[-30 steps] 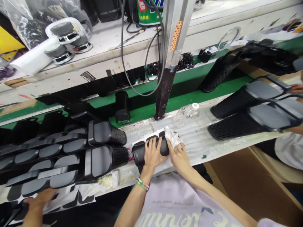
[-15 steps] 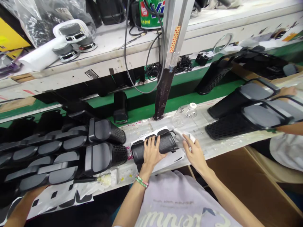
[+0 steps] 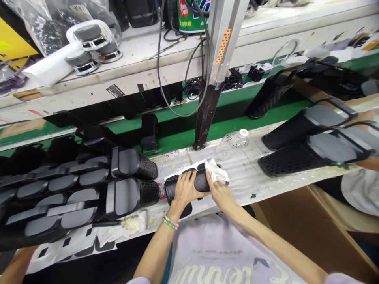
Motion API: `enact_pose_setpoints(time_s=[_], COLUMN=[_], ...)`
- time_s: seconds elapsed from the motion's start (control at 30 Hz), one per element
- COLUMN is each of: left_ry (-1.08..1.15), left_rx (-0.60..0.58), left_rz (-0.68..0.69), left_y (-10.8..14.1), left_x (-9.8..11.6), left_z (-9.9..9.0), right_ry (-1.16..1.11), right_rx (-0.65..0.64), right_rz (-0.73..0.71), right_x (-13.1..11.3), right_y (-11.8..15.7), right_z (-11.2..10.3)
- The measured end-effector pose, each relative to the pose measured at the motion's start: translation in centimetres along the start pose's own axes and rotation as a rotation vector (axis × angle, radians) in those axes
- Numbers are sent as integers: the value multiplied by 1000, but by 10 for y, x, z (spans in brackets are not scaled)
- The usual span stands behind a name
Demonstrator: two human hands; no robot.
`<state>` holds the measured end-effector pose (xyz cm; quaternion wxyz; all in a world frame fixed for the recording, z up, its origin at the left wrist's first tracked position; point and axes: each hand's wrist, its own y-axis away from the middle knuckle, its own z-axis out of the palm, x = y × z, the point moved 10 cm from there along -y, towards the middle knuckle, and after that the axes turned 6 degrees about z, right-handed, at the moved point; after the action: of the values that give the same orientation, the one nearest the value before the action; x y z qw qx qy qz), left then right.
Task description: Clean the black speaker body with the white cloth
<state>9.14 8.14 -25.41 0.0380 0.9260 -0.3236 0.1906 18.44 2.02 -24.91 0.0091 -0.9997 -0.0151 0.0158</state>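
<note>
A black speaker housing (image 3: 201,182) lies on its side on the bench in front of me, over a white sheet with black shapes. My left hand (image 3: 186,189) is closed over its middle, thumb on the near side. A crumpled white cloth (image 3: 218,173) is in my right hand (image 3: 220,194), pressed against the top of the housing's right end. The cloth hides most of that end. Just behind it a clear plastic bottle (image 3: 229,144) with a white cap rests on the bench.
Black speaker housings with grey ends (image 3: 127,197) crowd the left side. More housings (image 3: 291,159) lie at the right, by a co-worker's arm (image 3: 370,162). A metal post (image 3: 204,118) rises behind the bench, with a hanging cable (image 3: 161,79). Another person's arm (image 3: 17,264) shows lower left.
My right hand has moved left with the cloth, from beside the housing onto its right end. My left hand stays on the housing, shifted slightly left.
</note>
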Motion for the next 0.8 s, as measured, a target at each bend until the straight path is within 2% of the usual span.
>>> enact_pose_setpoints(time_s=[0.2, 0.4, 0.53, 0.8], left_ry=[17, 28, 31, 36], left_rx=[-2, -7, -9, -11], left_rz=[-13, -13, -7, -21], left_y=[-2, -2, -3, -5], left_x=[-2, -2, -3, -4], left_z=[-1, -2, -2, -5], right_ry=[107, 130, 111, -18], right_rx=[-113, -152, -196, -202], right_rz=[-27, 20, 22, 111], right_x=[-4, -5, -10, -2], right_y=[12, -2, -2, -3], right_z=[2, 4, 6, 3])
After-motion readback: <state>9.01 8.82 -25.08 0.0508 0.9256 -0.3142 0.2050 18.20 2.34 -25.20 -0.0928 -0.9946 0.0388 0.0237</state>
